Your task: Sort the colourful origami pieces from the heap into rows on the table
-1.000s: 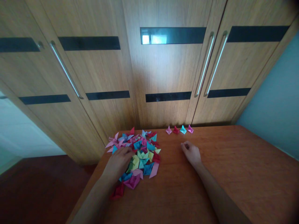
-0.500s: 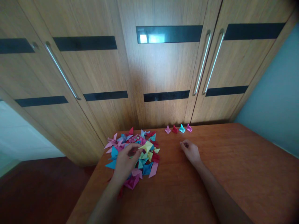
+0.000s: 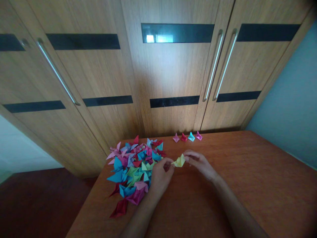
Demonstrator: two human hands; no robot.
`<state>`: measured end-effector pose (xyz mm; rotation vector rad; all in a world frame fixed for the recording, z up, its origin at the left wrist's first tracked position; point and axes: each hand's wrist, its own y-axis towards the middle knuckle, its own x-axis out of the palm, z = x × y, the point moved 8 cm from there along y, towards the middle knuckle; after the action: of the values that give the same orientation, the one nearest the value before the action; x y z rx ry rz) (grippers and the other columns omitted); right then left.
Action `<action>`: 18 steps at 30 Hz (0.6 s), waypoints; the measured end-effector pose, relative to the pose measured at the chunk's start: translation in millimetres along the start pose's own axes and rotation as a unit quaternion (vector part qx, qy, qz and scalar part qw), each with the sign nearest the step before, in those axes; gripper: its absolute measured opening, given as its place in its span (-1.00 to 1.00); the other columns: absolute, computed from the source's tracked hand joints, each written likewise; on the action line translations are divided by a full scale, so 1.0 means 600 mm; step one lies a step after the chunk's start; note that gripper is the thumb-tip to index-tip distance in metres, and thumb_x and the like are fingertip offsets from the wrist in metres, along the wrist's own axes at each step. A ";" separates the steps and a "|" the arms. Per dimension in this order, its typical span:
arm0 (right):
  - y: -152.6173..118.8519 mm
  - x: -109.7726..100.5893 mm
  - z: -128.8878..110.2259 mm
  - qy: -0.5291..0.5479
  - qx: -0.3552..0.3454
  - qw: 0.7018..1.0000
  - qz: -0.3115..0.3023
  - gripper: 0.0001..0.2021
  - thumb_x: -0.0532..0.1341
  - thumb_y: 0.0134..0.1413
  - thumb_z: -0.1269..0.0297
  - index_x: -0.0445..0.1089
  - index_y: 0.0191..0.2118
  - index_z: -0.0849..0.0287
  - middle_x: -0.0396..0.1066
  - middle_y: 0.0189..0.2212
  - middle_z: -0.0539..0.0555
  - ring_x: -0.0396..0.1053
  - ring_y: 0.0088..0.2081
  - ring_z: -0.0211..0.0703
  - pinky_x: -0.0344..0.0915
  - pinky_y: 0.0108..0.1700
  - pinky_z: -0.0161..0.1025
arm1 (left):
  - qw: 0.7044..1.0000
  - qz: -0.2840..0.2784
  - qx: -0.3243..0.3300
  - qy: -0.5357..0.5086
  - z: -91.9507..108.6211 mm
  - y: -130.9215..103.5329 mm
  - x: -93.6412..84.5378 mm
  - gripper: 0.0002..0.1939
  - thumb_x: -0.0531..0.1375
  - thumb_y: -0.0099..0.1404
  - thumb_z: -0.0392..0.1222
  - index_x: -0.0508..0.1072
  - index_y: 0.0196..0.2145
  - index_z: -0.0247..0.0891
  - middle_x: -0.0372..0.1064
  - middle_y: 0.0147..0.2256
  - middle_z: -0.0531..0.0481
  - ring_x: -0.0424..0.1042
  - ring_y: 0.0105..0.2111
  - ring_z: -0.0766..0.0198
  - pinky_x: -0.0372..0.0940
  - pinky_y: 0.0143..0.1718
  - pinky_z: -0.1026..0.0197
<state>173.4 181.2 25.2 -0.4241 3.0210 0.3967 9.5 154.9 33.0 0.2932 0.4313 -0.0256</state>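
Observation:
A yellow origami piece [image 3: 179, 161] of folded paper is held above the table between my two hands. My left hand [image 3: 163, 173] pinches its left tip. On the other side, the fingers of my right hand [image 3: 199, 162] are closed on its right edge. Left of my left hand lies a heap of folded paper pieces [image 3: 135, 177] in pink, blue, red, green and purple. Beyond my hands, a short row at the table's back edge has a pink boat-like piece [image 3: 176, 138], a red one [image 3: 184, 137], a light blue one [image 3: 191, 137] and a magenta one [image 3: 198, 136].
The brown wooden table [image 3: 247, 185] reaches back to a wooden wardrobe [image 3: 170, 72] with dark inset strips and long metal handles [image 3: 215, 66]. A bluish wall [image 3: 284, 99] borders the right side. Past the table's left edge is a dark red floor [image 3: 42, 201].
My left hand has moved right, away from the heap, carrying the yellow origami piece. My right hand has come slightly left and now grips its other side.

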 end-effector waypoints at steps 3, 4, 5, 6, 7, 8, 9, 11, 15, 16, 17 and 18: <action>0.003 0.017 -0.010 -0.010 -0.024 0.999 -0.036 -0.74 0.27 -0.06 0.07 0.48 -0.34 0.16 0.38 -0.33 0.04 0.30 -0.31 -0.23 0.25 -0.25 -0.30 | 1.000 0.021 0.018 0.011 0.012 -0.007 -0.015 -0.86 0.10 0.19 -0.22 0.46 -0.35 -0.24 0.40 -0.43 0.05 0.37 -0.42 0.29 0.24 -0.37 0.29; 0.003 0.021 -0.012 -0.009 -0.027 0.999 -0.038 -0.76 0.27 -0.07 0.08 0.48 -0.36 0.16 0.38 -0.34 0.04 0.31 -0.32 -0.22 0.25 -0.25 -0.30 | 0.999 0.027 0.021 0.008 0.015 -0.009 -0.019 -0.87 0.10 0.19 -0.22 0.45 -0.35 -0.23 0.40 -0.42 0.04 0.37 -0.42 0.30 0.24 -0.37 0.30; 0.003 0.022 -0.013 -0.006 -0.028 0.999 -0.035 -0.77 0.28 -0.07 0.09 0.48 -0.37 0.16 0.39 -0.36 0.04 0.31 -0.32 -0.22 0.25 -0.26 -0.30 | 0.999 0.033 0.023 0.001 0.016 -0.010 -0.022 -0.87 0.10 0.20 -0.22 0.45 -0.34 -0.23 0.40 -0.41 0.04 0.37 -0.41 0.30 0.24 -0.37 0.30; 0.003 0.022 -0.014 -0.002 -0.028 0.999 -0.027 -0.78 0.28 -0.07 0.10 0.48 -0.39 0.16 0.38 -0.37 0.04 0.31 -0.32 -0.22 0.25 -0.27 -0.30 | 0.999 0.040 0.025 -0.009 0.016 -0.011 -0.026 -0.87 0.11 0.20 -0.22 0.45 -0.34 -0.23 0.40 -0.39 0.03 0.37 -0.40 0.30 0.25 -0.36 0.30; 0.002 0.022 -0.015 0.004 -0.028 0.999 -0.017 -0.79 0.28 -0.07 0.12 0.48 -0.39 0.17 0.38 -0.37 0.04 0.31 -0.31 -0.22 0.25 -0.27 -0.30 | 0.998 0.046 0.025 -0.019 0.015 -0.011 -0.028 -0.87 0.12 0.21 -0.21 0.45 -0.33 -0.23 0.40 -0.38 0.02 0.37 -0.38 0.30 0.26 -0.35 0.30; 0.001 0.021 -0.016 0.011 -0.031 0.999 -0.005 -0.80 0.28 -0.06 0.13 0.47 -0.40 0.16 0.38 -0.38 0.04 0.31 -0.31 -0.22 0.25 -0.27 -0.30 | 0.998 0.050 0.025 -0.031 0.013 -0.012 -0.029 -0.87 0.13 0.21 -0.20 0.45 -0.32 -0.23 0.40 -0.36 0.01 0.38 -0.37 0.29 0.27 -0.33 0.30; 0.000 0.020 -0.017 0.019 -0.033 0.999 0.006 -0.82 0.28 -0.05 0.15 0.47 -0.40 0.16 0.37 -0.38 0.04 0.31 -0.30 -0.22 0.26 -0.26 -0.30 | 0.997 0.054 0.024 -0.043 0.010 -0.012 -0.030 -0.87 0.14 0.21 -0.19 0.45 -0.31 -0.23 0.40 -0.35 0.00 0.38 -0.37 0.29 0.27 -0.32 0.29; -0.002 0.020 -0.019 0.035 -0.037 0.998 0.021 -0.86 0.27 -0.03 0.18 0.47 -0.40 0.14 0.37 -0.37 0.03 0.32 -0.29 -0.22 0.26 -0.24 -0.29 | 0.996 0.054 0.022 -0.069 0.005 -0.012 -0.028 -0.86 0.16 0.20 -0.18 0.46 -0.30 -0.23 0.41 -0.32 -0.02 0.39 -0.35 0.28 0.29 -0.30 0.28; -0.002 0.022 -0.018 0.046 -0.044 0.997 0.038 -0.89 0.29 -0.05 0.20 0.48 -0.41 0.11 0.39 -0.36 0.02 0.32 -0.28 -0.22 0.27 -0.23 -0.28 | 0.993 0.043 0.024 -0.108 0.001 -0.013 -0.022 -0.86 0.17 0.20 -0.18 0.47 -0.29 -0.22 0.43 -0.27 -0.04 0.41 -0.28 0.25 0.31 -0.23 0.26; -0.002 0.022 -0.017 0.045 -0.047 0.997 0.038 -0.89 0.30 -0.06 0.20 0.48 -0.40 0.11 0.38 -0.36 0.02 0.32 -0.28 -0.21 0.27 -0.24 -0.28 | 0.992 0.043 0.024 -0.115 0.001 -0.013 -0.021 -0.87 0.17 0.20 -0.18 0.48 -0.29 -0.22 0.43 -0.27 -0.04 0.41 -0.27 0.25 0.31 -0.22 0.26; -0.001 0.024 -0.017 0.043 -0.050 0.997 0.034 -0.89 0.30 -0.07 0.21 0.49 -0.39 0.11 0.38 -0.36 0.02 0.32 -0.28 -0.21 0.26 -0.24 -0.29 | 0.992 0.045 0.024 -0.119 0.001 -0.013 -0.022 -0.87 0.17 0.20 -0.19 0.48 -0.30 -0.22 0.44 -0.28 -0.04 0.42 -0.27 0.25 0.32 -0.21 0.25; -0.001 0.025 -0.016 0.038 -0.053 0.998 0.026 -0.89 0.30 -0.07 0.22 0.49 -0.38 0.11 0.37 -0.36 0.02 0.31 -0.28 -0.22 0.26 -0.26 -0.29 | 0.991 0.049 0.025 -0.122 0.001 -0.013 -0.023 -0.88 0.18 0.20 -0.20 0.49 -0.31 -0.22 0.44 -0.28 -0.04 0.42 -0.28 0.24 0.32 -0.21 0.25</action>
<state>158.6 174.4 32.7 -0.3759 3.0993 0.5580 -3.8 146.5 37.0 0.3555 0.1726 0.0246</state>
